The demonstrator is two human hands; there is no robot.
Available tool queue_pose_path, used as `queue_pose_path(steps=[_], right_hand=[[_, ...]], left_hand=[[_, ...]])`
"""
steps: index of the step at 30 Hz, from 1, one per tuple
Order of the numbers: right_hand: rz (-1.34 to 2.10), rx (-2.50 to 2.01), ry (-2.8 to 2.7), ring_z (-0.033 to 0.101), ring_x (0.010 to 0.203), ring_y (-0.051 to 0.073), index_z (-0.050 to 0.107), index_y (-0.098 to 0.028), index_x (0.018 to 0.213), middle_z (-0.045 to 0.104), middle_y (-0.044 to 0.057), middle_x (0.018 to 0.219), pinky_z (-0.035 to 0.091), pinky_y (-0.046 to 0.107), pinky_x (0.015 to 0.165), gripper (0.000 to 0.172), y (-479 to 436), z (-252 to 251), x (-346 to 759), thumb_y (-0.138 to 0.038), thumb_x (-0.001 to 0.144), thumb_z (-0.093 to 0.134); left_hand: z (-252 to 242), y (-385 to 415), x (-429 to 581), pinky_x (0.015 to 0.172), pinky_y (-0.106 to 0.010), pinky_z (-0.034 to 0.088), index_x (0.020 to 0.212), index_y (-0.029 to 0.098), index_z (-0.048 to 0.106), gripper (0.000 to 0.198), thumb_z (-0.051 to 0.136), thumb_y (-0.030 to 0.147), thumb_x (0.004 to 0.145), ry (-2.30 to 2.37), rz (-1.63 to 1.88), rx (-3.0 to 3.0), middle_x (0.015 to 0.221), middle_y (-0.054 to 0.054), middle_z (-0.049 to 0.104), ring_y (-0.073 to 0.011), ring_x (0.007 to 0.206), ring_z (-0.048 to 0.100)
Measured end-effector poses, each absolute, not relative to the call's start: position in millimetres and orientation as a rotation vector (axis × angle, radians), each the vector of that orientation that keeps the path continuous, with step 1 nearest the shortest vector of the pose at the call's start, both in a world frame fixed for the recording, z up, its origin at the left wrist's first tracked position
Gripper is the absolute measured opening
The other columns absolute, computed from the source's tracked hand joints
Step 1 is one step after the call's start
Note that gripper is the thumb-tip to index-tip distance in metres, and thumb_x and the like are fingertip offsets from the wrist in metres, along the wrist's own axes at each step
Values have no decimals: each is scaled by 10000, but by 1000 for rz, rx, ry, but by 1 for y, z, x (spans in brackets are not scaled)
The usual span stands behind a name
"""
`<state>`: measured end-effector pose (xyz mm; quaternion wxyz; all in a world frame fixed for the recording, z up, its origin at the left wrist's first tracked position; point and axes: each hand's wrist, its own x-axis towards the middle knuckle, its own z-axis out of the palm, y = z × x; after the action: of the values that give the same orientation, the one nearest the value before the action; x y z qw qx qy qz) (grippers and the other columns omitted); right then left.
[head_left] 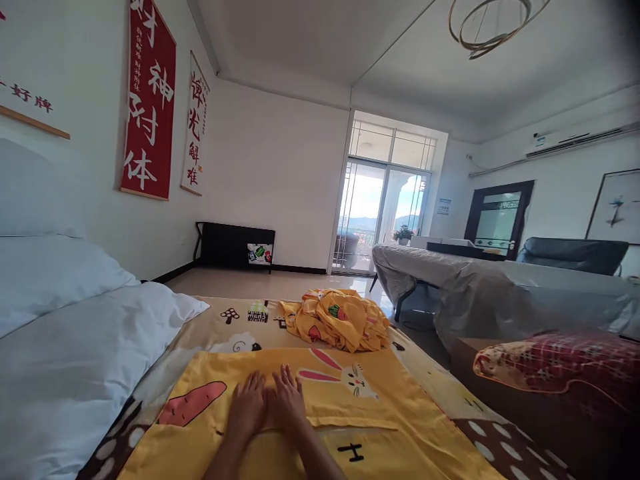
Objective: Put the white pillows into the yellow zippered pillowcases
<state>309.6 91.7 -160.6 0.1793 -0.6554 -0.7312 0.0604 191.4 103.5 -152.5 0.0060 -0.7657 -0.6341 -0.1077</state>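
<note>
Nearest, the left hand and right hand lie palm down side by side, touching, fingers stretched flat and slightly fanned, gripping nothing. They press on a yellow pillowcase with carrot and rabbit prints, spread on the sheet in the near middle. It looks largely smoothed, with one crease running right of the hands. White pillows lie left. Farther off, a yellow cloth sits in a crumpled heap, seemingly not yet laid out. Beyond stand a covered table and the balcony door.
</note>
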Motion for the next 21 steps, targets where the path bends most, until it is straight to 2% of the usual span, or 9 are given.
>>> queue_pose_path(steps=[3, 5, 9, 17, 21], right_hand=[[192, -1797, -2071, 312, 1386, 244, 473, -221, 1361, 399, 102, 1475, 229, 487, 1102, 476, 98, -177, 293, -290, 946, 252], [181, -1786, -2094, 317, 1382, 255, 461, -232, 1373, 382, 103, 1486, 219, 498, 1103, 479, 98, -176, 301, -364, 945, 291], [147, -1884, -2128, 290, 1395, 247, 406, -244, 1415, 330, 87, 1515, 210, 472, 1111, 545, 96, -163, 336, -485, 943, 276], [121, -2184, -2054, 190, 1431, 178, 339, -282, 1451, 259, 18, 1547, 114, 415, 1145, 556, 79, -161, 450, -490, 948, 231], [116, -2376, -1923, 191, 1431, 176, 283, -280, 1475, 234, 20, 1555, 171, 425, 1132, 590, 63, -163, 517, -516, 944, 177]], left_hand=[[-168, 101, 190, 1099, -423, 321, 1364, 229, 493, 503, 276, 218, 911, -1966, -372, -2400, 1461, -60, 423, -213, 1362, 369], [-170, 102, 186, 1102, -441, 310, 1363, 224, 495, 499, 271, 241, 917, -1966, -397, -2387, 1463, -67, 419, -222, 1365, 363], [-168, 105, 184, 1113, -475, 273, 1373, 192, 479, 499, 281, 296, 927, -2003, -426, -2362, 1479, -92, 395, -246, 1372, 346], [-170, 106, 183, 1120, -467, 229, 1381, 211, 459, 491, 306, 337, 932, -2067, -452, -2382, 1496, -88, 367, -226, 1381, 324], [-170, 106, 182, 1122, -458, 224, 1381, 209, 459, 493, 310, 344, 931, -2076, -464, -2387, 1500, -81, 360, -223, 1383, 319]])
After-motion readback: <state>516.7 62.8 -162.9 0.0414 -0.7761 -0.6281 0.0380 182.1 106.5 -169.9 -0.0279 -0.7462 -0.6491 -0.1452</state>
